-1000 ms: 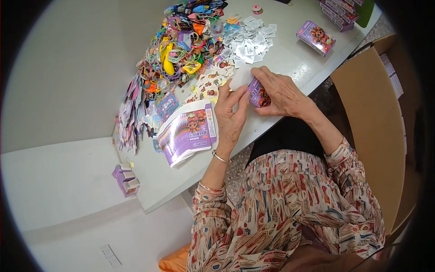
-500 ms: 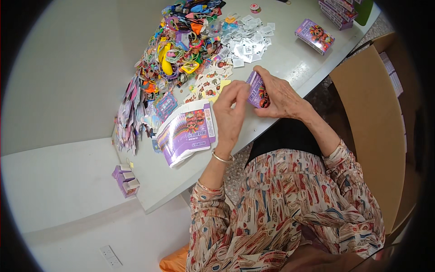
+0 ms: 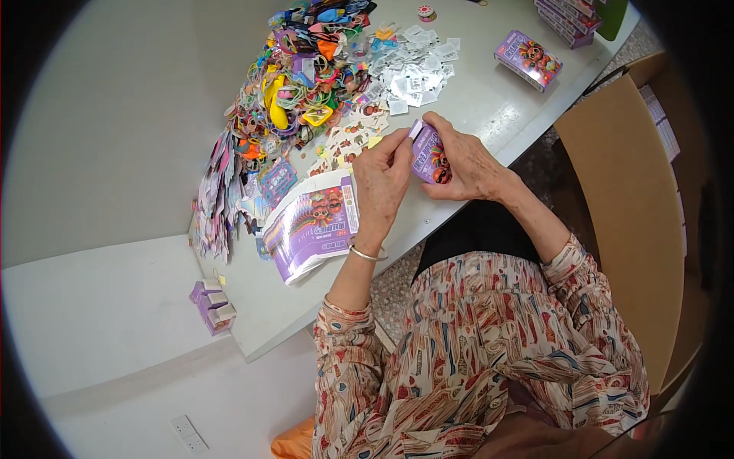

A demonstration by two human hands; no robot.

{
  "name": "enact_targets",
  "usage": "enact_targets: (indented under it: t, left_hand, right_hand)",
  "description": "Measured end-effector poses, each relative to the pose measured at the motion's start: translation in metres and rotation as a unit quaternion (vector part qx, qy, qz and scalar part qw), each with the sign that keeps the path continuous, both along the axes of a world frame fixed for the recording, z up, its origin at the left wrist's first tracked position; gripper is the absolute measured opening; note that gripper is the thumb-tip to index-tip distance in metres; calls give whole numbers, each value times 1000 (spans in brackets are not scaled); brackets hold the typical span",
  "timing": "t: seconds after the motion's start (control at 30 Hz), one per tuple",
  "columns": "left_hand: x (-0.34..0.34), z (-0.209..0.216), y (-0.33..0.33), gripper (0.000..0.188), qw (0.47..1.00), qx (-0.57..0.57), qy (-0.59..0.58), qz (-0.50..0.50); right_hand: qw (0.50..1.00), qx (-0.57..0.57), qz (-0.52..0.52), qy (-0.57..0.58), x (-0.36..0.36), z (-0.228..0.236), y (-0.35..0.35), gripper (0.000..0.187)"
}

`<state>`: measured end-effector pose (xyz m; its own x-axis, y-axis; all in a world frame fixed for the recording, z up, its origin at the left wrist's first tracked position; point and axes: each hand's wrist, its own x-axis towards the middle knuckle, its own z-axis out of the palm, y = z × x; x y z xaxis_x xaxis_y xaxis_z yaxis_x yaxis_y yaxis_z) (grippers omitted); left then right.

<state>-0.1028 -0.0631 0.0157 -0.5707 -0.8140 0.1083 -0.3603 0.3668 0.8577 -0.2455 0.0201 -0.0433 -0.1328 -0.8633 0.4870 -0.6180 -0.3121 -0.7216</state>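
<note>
My right hand (image 3: 470, 167) grips a small purple box (image 3: 429, 156), partly covering it; its lettered face shows. My left hand (image 3: 381, 174) meets its left end, fingertips obscured: I cannot tell whether they pinch anything. Left of my grip, printed flat cartons (image 3: 310, 229) overlap; beyond it, rightward, stacked boxes (image 3: 567, 21) are cut off.

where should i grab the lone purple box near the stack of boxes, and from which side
Likely best pinched from above by its two long sides, across the narrower width: the purple box lies printed face up, apart from the stack of boxes, and nothing touches those sides.
</note>
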Motion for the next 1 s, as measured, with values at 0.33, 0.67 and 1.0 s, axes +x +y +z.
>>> enact_targets:
  t: [0.33,0.67,1.0]
  left_hand:
    - [-1,14,21,30,945,-285,-132,-91]
    - [-6,-2,36,37,925,-352,-136,-48]
    - [-2,0,28,25,970,-229,-75,-28]
  right_hand:
    - [1000,12,0,1,1,4,0,93]
    - [999,-32,8,-12,4,0,-2,79]
    - [999,-20,-8,-24,5,1,-6,68]
